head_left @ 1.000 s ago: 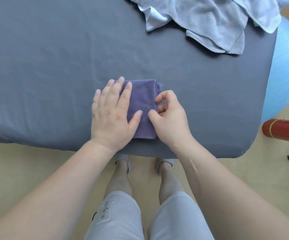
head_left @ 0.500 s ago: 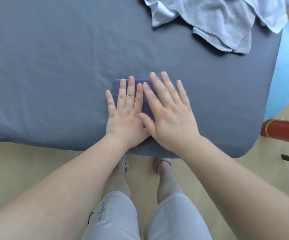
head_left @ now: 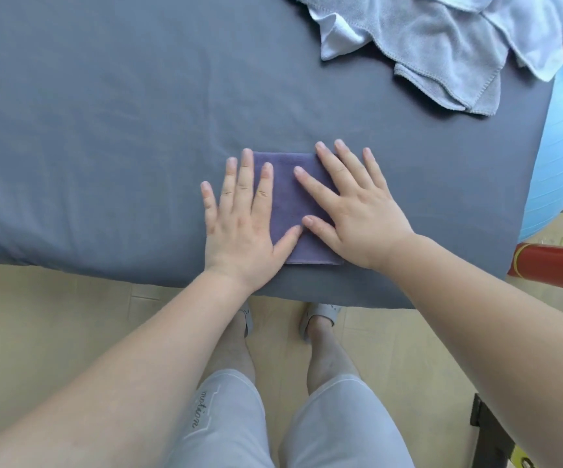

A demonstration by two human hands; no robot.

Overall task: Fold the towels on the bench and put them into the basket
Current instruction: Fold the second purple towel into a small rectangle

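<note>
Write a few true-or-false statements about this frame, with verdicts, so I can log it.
1. The left hand and right hand lie flat on the folded purple towel. True.
2. The purple towel sits in a basket. False: it lies on the bench.
3. Crumpled pale towels lie at the bench's far right corner. True.
4. The right hand pinches a towel corner. False: its fingers are straight.
</note>
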